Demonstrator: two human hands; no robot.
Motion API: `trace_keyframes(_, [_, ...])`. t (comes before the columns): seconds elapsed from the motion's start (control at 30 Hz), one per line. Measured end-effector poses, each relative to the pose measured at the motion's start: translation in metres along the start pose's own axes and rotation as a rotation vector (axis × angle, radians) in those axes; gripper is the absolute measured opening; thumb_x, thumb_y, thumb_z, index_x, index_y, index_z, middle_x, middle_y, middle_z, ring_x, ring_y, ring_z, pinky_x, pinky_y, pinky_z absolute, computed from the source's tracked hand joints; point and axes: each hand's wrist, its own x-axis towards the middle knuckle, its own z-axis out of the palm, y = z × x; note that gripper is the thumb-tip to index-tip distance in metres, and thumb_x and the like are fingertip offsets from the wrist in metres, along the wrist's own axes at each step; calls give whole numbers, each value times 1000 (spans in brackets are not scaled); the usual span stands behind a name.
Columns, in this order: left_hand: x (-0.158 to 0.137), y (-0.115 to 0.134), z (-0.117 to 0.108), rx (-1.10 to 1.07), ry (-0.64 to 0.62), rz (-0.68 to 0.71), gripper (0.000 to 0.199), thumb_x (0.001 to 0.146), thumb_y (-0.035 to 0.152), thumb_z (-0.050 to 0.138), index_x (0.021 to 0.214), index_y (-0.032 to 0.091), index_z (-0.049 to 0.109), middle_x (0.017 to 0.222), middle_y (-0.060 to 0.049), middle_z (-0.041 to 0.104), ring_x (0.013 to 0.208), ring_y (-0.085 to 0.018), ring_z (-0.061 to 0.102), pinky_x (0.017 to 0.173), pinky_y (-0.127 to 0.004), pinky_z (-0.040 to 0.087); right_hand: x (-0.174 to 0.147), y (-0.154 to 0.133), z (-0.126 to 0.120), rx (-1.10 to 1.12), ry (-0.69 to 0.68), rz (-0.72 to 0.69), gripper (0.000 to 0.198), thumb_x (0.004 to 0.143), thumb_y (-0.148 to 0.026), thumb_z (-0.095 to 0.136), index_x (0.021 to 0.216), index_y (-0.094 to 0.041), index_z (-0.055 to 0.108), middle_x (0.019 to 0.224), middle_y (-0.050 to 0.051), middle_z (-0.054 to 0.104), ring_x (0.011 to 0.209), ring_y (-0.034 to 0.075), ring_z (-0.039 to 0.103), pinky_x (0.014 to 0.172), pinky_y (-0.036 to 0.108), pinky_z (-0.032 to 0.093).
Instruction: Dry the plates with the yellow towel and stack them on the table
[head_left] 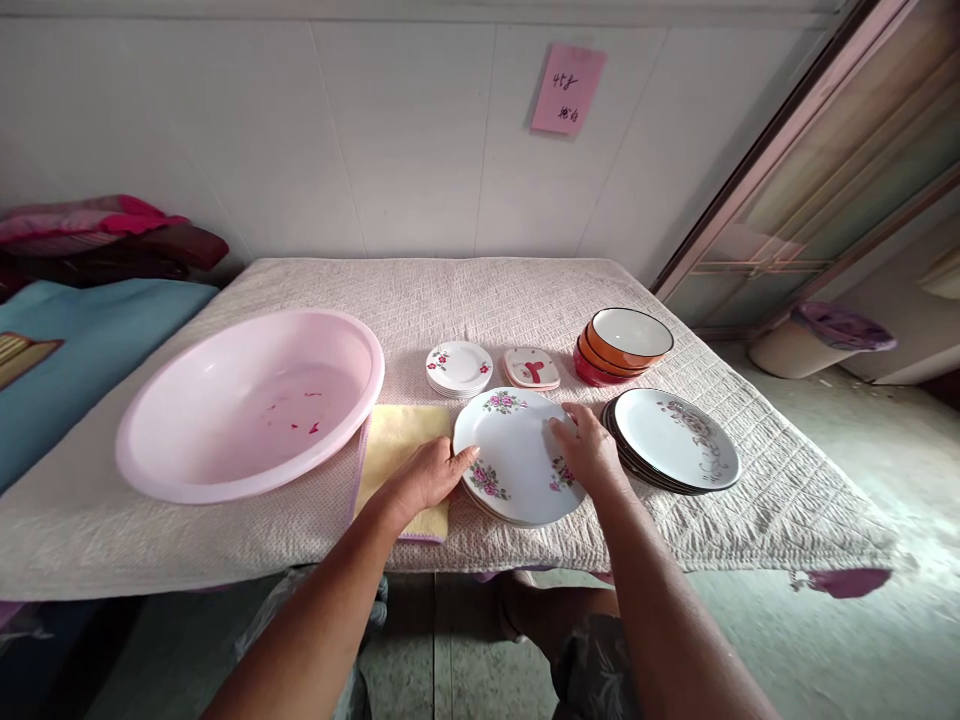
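Between my hands sits a stack of large white plates (525, 460) with pink flower prints, at the front middle of the quilted cloth. My left hand (431, 475) grips the stack's left rim, thumb over the top plate and fingers hidden below the edge. On the far right rim, my right hand (589, 445) has its thumb on the plate's face and its fingers round the outside. Under my left wrist lies a folded yellow cloth (405, 430). Just beyond my right hand stands a stack of dark-rimmed plates (667, 440) with a grey flower print.
A large pink basin (225, 400) occupies the left side. Behind the plates are small flowered plates (459, 366), squarish dishes (529, 367) and stacked orange and red bowls (622, 345). A pink note (568, 90) hangs on the wall; a bin (802, 345) stands at right.
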Motion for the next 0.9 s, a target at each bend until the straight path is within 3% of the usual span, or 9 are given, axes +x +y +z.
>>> trace_keyframes(0.1, [2, -1, 2, -51, -9, -17, 32, 70, 51, 69, 62, 21, 61, 63, -8, 69, 70, -27, 67, 59, -29, 45, 1, -1, 0, -4, -39, 44, 47, 79, -42, 50, 116, -15, 61, 111, 15, 67, 100, 28, 62, 90, 42, 45])
trace_keyframes(0.33, [7, -9, 9, -103, 42, -48, 35, 68, 54, 72, 67, 21, 62, 73, -10, 71, 76, -28, 67, 60, -30, 47, 6, 12, 3, 53, -16, 57, 40, 78, -43, 55, 109, -19, 64, 97, 12, 71, 90, 27, 64, 82, 39, 47])
trace_keyframes(0.5, [10, -13, 13, -153, -36, -108, 40, 72, 57, 68, 79, 17, 64, 84, -12, 74, 81, -29, 68, 62, -31, 49, 11, 18, 5, 52, -94, 141, 44, 80, -44, 53, 112, -16, 64, 103, 13, 69, 96, 28, 63, 85, 38, 45])
trace_keyframes(0.7, [7, -2, 15, -136, -118, -161, 40, 76, 53, 66, 88, 14, 64, 91, -12, 75, 96, -31, 68, 79, -33, 51, 13, 18, 3, 57, -155, 169, 41, 79, -45, 53, 104, -16, 66, 91, 10, 68, 84, 24, 62, 75, 32, 46])
trace_keyframes(0.9, [5, 2, 23, -137, -65, -169, 40, 72, 51, 71, 92, 17, 61, 101, -14, 73, 106, -34, 64, 90, -39, 48, 13, 22, 1, 109, -192, 192, 34, 79, -50, 52, 86, -18, 64, 70, 5, 63, 70, 21, 60, 64, 29, 44])
